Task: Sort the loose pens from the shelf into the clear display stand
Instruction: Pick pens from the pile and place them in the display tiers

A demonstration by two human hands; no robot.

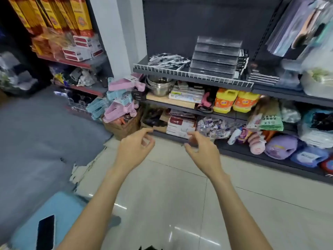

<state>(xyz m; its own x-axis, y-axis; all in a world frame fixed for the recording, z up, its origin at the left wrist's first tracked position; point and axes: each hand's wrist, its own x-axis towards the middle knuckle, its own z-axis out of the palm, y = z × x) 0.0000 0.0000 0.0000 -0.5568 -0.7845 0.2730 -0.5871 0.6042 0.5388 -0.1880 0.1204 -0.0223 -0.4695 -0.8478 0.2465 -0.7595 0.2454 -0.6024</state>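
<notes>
A heap of loose black-and-white pens (168, 60) lies on the upper shelf (180, 75) behind a white wire rail. Right of the heap stands the clear tiered display stand (214, 56), and I see no pens in its rows. My left hand (137, 144) and my right hand (203, 147) hover over the floor, well below and in front of that shelf. Their fingers are loosely curled and hold nothing. Neither hand touches the pens or the stand.
Dark notebooks (263, 77) lie right of the stand. Lower shelves hold steel bowls (159, 85), yellow detergent jugs (236, 101) and packets. Pink and blue hangers (119, 100) pile up at the left. A blue stool with a phone (46, 231) stands at bottom left.
</notes>
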